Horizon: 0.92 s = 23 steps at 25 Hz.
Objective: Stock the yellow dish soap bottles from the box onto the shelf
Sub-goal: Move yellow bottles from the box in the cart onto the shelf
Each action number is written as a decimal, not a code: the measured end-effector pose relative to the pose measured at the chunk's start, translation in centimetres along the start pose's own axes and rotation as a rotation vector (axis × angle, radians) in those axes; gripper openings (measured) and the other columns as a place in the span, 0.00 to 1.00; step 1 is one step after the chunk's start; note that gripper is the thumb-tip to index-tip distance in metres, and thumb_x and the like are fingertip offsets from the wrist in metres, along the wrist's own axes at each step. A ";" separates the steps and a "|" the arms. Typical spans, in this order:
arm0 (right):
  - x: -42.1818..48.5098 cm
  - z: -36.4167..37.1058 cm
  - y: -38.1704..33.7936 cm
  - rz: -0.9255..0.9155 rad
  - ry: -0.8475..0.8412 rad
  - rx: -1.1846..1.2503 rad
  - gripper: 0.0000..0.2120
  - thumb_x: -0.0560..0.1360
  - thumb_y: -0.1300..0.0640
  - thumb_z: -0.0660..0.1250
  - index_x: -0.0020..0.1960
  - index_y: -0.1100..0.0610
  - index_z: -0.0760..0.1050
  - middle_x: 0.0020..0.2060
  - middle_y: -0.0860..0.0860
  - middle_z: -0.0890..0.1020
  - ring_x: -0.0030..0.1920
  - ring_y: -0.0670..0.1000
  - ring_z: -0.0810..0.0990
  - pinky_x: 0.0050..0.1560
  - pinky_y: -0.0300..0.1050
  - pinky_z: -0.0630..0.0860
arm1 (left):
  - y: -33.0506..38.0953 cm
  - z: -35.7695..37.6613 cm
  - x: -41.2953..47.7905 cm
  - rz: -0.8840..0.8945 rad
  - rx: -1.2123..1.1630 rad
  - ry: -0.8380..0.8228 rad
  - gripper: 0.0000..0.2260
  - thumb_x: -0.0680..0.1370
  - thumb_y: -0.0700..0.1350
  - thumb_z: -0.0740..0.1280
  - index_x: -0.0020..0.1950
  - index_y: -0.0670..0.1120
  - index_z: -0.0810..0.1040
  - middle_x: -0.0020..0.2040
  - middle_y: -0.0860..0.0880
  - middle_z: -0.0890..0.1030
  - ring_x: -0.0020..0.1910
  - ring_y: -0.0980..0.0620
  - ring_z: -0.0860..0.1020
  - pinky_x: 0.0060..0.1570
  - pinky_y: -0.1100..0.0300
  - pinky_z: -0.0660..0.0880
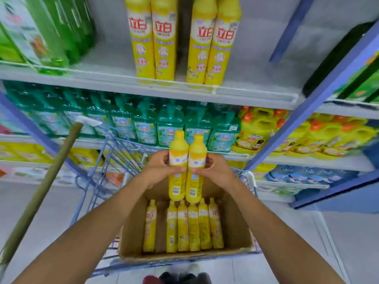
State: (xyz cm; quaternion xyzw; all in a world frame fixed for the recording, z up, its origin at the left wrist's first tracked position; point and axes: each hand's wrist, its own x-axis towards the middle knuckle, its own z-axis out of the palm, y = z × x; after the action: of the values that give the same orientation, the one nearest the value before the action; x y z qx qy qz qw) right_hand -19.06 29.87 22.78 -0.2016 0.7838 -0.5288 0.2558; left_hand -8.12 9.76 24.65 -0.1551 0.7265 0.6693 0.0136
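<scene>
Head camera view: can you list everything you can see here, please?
shelved bottles: four, yellow, upright on top shelf
green bottles: several, green, top shelf left
pump bottles: a row, teal, middle shelf
jugs: several, yellow, orange caps, middle shelf right
cart: one, blue, before shelves
box: one, brown, in cart
boxed bottles: six visible, yellow, lying in box
held bottles: two, yellow, upright above box
pole: one, olive, left of cart
left hand: one, grips left held bottle
right hand: one, grips right held bottle

Your top shelf [114,78] carries four yellow bottles [164,48] upright at its front edge, with green bottles [51,37] at its left end. The shelf below [231,155] holds teal pump bottles [170,128], then orange-capped yellow jugs [254,130] toward its right end.
</scene>
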 end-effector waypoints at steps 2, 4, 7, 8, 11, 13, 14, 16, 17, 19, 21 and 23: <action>-0.3 -1.3 -2.7 -0.058 0.035 0.006 0.24 0.65 0.62 0.82 0.59 0.63 0.81 0.54 0.53 0.86 0.55 0.50 0.86 0.57 0.49 0.82 | 2.8 -0.1 -0.3 0.062 0.020 -0.001 0.22 0.70 0.39 0.79 0.62 0.45 0.80 0.57 0.51 0.85 0.55 0.57 0.83 0.51 0.64 0.80; -0.6 -2.8 -4.9 -0.109 0.052 0.008 0.23 0.66 0.63 0.82 0.59 0.64 0.81 0.53 0.53 0.87 0.54 0.50 0.86 0.56 0.48 0.82 | 5.2 0.0 -0.3 0.122 0.037 -0.004 0.23 0.70 0.39 0.80 0.63 0.45 0.80 0.58 0.51 0.85 0.56 0.56 0.83 0.52 0.63 0.80; -1.2 -5.3 -8.1 -0.186 0.060 0.022 0.22 0.66 0.63 0.82 0.58 0.62 0.81 0.52 0.51 0.87 0.53 0.49 0.86 0.52 0.42 0.82 | 8.9 0.7 -0.3 0.196 0.052 0.002 0.23 0.70 0.40 0.80 0.63 0.45 0.80 0.58 0.51 0.85 0.57 0.56 0.83 0.55 0.60 0.79; -1.3 -6.2 -9.0 -0.201 0.069 0.026 0.22 0.66 0.63 0.82 0.58 0.62 0.81 0.51 0.51 0.87 0.52 0.49 0.86 0.52 0.41 0.82 | 10.1 1.1 -0.2 0.218 0.053 0.007 0.22 0.70 0.40 0.80 0.63 0.45 0.80 0.58 0.51 0.85 0.57 0.56 0.83 0.55 0.59 0.79; -0.9 -9.1 -11.8 -0.257 0.096 0.047 0.21 0.65 0.63 0.82 0.57 0.61 0.82 0.50 0.51 0.88 0.52 0.49 0.87 0.52 0.43 0.83 | 13.4 2.2 1.0 0.267 0.032 0.040 0.25 0.68 0.41 0.81 0.63 0.46 0.79 0.56 0.50 0.86 0.57 0.52 0.83 0.57 0.52 0.80; -0.2 -11.3 -13.4 -0.295 0.127 0.068 0.21 0.65 0.64 0.82 0.57 0.60 0.82 0.49 0.50 0.88 0.51 0.49 0.87 0.52 0.44 0.83 | 15.8 3.1 2.4 0.287 -0.018 0.086 0.28 0.66 0.40 0.82 0.63 0.46 0.76 0.54 0.49 0.86 0.55 0.51 0.84 0.56 0.49 0.81; 0.2 -12.4 -14.1 -0.306 0.142 0.081 0.22 0.65 0.64 0.82 0.57 0.60 0.82 0.49 0.50 0.88 0.51 0.49 0.87 0.52 0.44 0.83 | 17.0 3.6 3.1 0.289 -0.040 0.098 0.28 0.66 0.39 0.82 0.62 0.45 0.75 0.54 0.48 0.86 0.54 0.50 0.85 0.55 0.47 0.82; 0.9 -14.7 -15.7 -0.341 0.164 0.099 0.22 0.65 0.64 0.82 0.58 0.61 0.82 0.50 0.51 0.88 0.51 0.50 0.87 0.52 0.45 0.83 | 19.3 4.6 4.7 0.312 -0.062 0.093 0.28 0.66 0.38 0.82 0.62 0.43 0.74 0.54 0.48 0.86 0.54 0.50 0.85 0.56 0.46 0.81; 1.4 -16.1 -16.5 -0.360 0.170 0.099 0.22 0.65 0.64 0.82 0.58 0.61 0.81 0.50 0.51 0.88 0.51 0.50 0.87 0.51 0.45 0.83 | 20.4 5.2 5.6 0.336 -0.067 0.090 0.29 0.66 0.37 0.82 0.63 0.43 0.74 0.55 0.47 0.86 0.55 0.49 0.84 0.57 0.46 0.81; 2.2 -18.5 -18.0 -0.393 0.167 0.098 0.21 0.66 0.64 0.81 0.58 0.60 0.82 0.50 0.50 0.88 0.51 0.48 0.87 0.50 0.43 0.82 | 22.6 6.0 7.3 0.387 -0.078 0.118 0.30 0.66 0.37 0.82 0.64 0.43 0.75 0.58 0.47 0.85 0.58 0.50 0.83 0.60 0.47 0.80; 3.1 -20.7 -19.4 -0.433 0.174 0.113 0.22 0.67 0.64 0.80 0.59 0.61 0.81 0.51 0.50 0.88 0.52 0.48 0.87 0.51 0.43 0.82 | 24.6 6.9 9.0 0.441 -0.092 0.157 0.30 0.65 0.38 0.82 0.64 0.44 0.76 0.59 0.48 0.84 0.60 0.52 0.82 0.62 0.49 0.79; 4.4 -22.9 -20.6 -0.478 0.195 0.121 0.21 0.68 0.64 0.80 0.60 0.61 0.81 0.51 0.51 0.87 0.52 0.49 0.86 0.51 0.42 0.83 | 26.6 7.9 10.8 0.496 -0.104 0.182 0.29 0.66 0.38 0.82 0.64 0.44 0.76 0.59 0.49 0.84 0.60 0.52 0.82 0.63 0.50 0.78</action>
State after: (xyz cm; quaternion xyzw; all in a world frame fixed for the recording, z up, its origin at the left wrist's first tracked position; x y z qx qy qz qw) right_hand -35.60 36.51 48.21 -0.3133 0.7018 -0.6371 0.0588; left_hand -26.32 16.71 47.10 -0.0324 0.7052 0.6719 -0.2241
